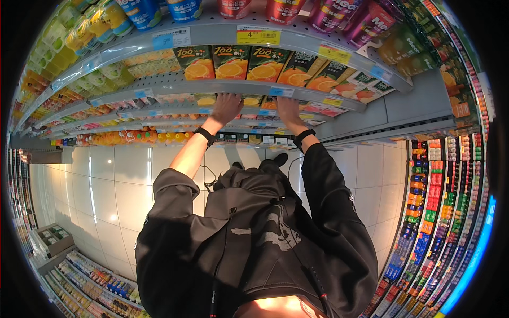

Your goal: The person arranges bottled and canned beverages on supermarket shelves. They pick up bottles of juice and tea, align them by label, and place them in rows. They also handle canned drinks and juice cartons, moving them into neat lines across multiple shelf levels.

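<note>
My left hand (pixel 228 106) reaches in at a store shelf, just under the grey shelf edge (pixel 234 86), between juice cartons with yellow fruit pictures. Its fingertips are hidden, so whether it holds anything does not show. My right hand (pixel 288 108) is to the right at the same level, below a blue price tag (pixel 282 92). Its fingers also vanish beneath the edge, near an orange-pictured carton (pixel 269 102). On the shelf above stands a row of orange juice cartons (pixel 231 63). Both wrists wear black bands.
Higher up are blue cups (pixel 185 8), red cups (pixel 283 11) and purple cups (pixel 328 16). Bottled drinks (pixel 107 139) line the lowest shelf. Pale floor tiles (pixel 127 163) lie below me. Drink shelves (pixel 429 214) stand at the right, and an open carton box (pixel 53 238) at the left.
</note>
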Demonstrator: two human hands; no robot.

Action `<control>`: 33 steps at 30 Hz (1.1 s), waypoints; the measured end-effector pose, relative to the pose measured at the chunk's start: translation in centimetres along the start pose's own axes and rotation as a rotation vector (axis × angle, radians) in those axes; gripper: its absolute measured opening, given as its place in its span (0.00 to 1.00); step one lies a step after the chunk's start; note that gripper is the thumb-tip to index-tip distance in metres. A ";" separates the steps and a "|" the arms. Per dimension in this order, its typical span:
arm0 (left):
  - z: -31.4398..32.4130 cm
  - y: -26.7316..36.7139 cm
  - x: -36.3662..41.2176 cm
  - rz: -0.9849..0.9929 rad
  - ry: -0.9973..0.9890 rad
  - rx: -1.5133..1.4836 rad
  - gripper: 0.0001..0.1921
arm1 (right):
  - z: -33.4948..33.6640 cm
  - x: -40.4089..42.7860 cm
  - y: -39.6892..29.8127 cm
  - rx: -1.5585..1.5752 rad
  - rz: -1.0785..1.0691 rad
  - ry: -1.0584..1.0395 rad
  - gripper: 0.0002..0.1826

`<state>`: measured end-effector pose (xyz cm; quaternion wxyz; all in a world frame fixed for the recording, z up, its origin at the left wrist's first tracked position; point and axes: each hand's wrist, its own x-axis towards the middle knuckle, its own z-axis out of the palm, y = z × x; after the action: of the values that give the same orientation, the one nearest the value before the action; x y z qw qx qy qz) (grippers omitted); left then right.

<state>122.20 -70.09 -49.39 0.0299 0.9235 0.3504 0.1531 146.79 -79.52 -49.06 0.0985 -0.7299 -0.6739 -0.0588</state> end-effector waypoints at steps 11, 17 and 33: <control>-0.2 0.2 -0.4 0.002 0.046 0.000 0.24 | -1.4 1.0 -1.7 0.214 0.117 -0.013 0.15; -1.0 1.0 0.3 -0.061 -0.105 -0.065 0.27 | -0.7 1.0 -0.4 0.130 0.121 -0.089 0.12; 0.5 0.3 -0.4 -0.010 0.090 0.036 0.25 | -1.9 -3.8 9.2 -0.023 0.128 -0.173 0.28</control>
<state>122.27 -70.57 -49.93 -0.0015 0.9144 0.3587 0.1878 155.76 -84.33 -48.61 0.0351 -0.7747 -0.6313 0.0029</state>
